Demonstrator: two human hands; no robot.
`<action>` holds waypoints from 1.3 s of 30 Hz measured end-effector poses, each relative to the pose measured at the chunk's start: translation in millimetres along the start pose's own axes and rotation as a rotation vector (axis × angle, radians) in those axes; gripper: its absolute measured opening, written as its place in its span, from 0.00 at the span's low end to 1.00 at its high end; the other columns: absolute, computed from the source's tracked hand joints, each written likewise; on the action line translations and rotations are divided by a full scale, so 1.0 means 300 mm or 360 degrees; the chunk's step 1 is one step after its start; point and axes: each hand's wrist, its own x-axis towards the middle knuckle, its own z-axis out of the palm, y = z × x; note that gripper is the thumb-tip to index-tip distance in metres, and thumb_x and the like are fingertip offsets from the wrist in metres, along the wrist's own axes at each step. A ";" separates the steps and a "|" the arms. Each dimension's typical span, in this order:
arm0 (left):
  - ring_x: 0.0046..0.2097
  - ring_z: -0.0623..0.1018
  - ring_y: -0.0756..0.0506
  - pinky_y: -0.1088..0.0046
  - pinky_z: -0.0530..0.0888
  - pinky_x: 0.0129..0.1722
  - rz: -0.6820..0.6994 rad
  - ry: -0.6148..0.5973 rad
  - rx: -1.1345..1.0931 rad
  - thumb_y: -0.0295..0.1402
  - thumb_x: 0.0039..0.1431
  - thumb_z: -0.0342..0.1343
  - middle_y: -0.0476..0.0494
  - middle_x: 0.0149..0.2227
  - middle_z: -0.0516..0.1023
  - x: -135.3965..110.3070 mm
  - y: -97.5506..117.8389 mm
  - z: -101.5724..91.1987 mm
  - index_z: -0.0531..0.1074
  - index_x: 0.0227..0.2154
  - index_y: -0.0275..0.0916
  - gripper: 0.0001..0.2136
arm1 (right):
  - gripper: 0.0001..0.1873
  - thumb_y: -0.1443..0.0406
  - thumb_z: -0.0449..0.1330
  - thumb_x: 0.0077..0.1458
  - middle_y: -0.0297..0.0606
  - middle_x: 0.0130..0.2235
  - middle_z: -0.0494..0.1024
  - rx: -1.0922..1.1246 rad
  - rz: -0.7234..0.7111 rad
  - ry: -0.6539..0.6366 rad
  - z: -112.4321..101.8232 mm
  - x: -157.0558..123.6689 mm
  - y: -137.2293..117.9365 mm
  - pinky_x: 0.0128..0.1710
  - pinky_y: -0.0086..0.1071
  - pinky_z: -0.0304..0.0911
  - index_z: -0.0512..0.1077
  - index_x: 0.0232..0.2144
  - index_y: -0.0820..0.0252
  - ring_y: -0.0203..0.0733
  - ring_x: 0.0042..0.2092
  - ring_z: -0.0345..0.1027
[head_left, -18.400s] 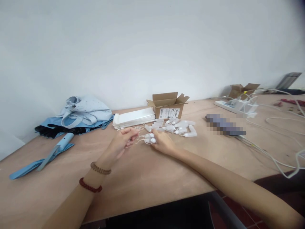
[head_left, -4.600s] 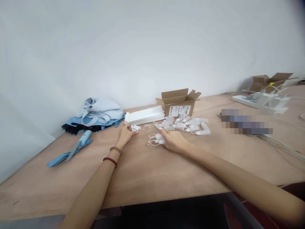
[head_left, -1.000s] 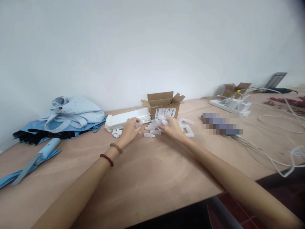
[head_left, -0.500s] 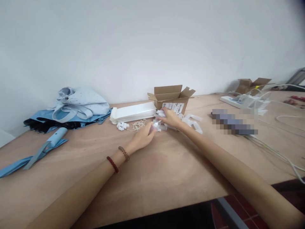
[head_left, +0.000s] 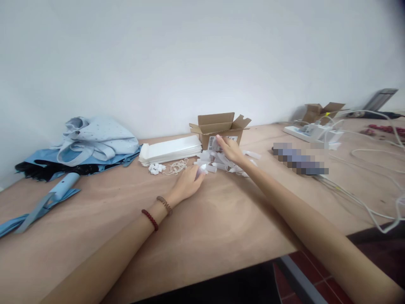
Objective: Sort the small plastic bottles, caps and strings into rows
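My left hand [head_left: 187, 184], with two beaded bracelets at its wrist, is closed around a small translucent plastic piece with a pointed white tip [head_left: 203, 167]. Only that tip end shows past my fingers. My right hand [head_left: 230, 150] hovers above the heap, its fingers stretched toward the box front; nothing shows in them. Beneath and between both hands lies a heap of translucent white plastic pieces [head_left: 221, 159]. A tangle of cream string [head_left: 177, 167] and a small pile of white bits [head_left: 156, 169] lie left of the heap, near a stack of long white envelopes [head_left: 171, 150].
Behind the heap stands an open cardboard box [head_left: 205, 141]. At left are a pale blue bag [head_left: 101, 135] and a blue umbrella [head_left: 65, 185]. On the right are a blurred-out object [head_left: 299, 159], a power strip [head_left: 299, 133], a smaller carton [head_left: 313, 113] and white cables [head_left: 363, 207].
My right hand has lifted off the heap toward the box front, its fingers now straighter. The left hand keeps its hold on the plastic piece. The view has turned slightly right.
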 end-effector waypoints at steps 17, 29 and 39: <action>0.39 0.71 0.41 0.63 0.69 0.39 0.0157 0.0142 0.0180 0.35 0.62 0.46 0.42 0.35 0.70 -0.060 -0.007 -0.011 0.62 0.31 0.39 0.07 | 0.07 0.71 0.54 0.45 0.36 0.30 0.76 -0.0425 -0.0226 -0.0505 -0.263 -0.101 0.000 0.32 0.28 0.59 0.72 0.27 0.61 0.39 0.33 0.68; 0.40 0.71 0.41 0.61 0.69 0.41 0.0179 0.0115 0.0224 0.37 0.63 0.44 0.41 0.35 0.70 -0.055 -0.008 -0.006 0.63 0.30 0.39 0.10 | 0.11 0.65 0.61 0.47 0.37 0.37 0.76 -0.0881 -0.0131 -0.0812 -0.251 -0.186 -0.004 0.35 0.28 0.57 0.77 0.36 0.54 0.42 0.38 0.67; 0.39 0.71 0.42 0.63 0.70 0.41 0.0207 0.0149 0.0301 0.36 0.62 0.45 0.42 0.35 0.70 -0.057 -0.007 -0.003 0.63 0.29 0.39 0.08 | 0.14 0.68 0.61 0.43 0.40 0.39 0.74 -0.0904 -0.0265 -0.0720 -0.251 -0.180 0.000 0.37 0.29 0.59 0.75 0.36 0.59 0.44 0.40 0.67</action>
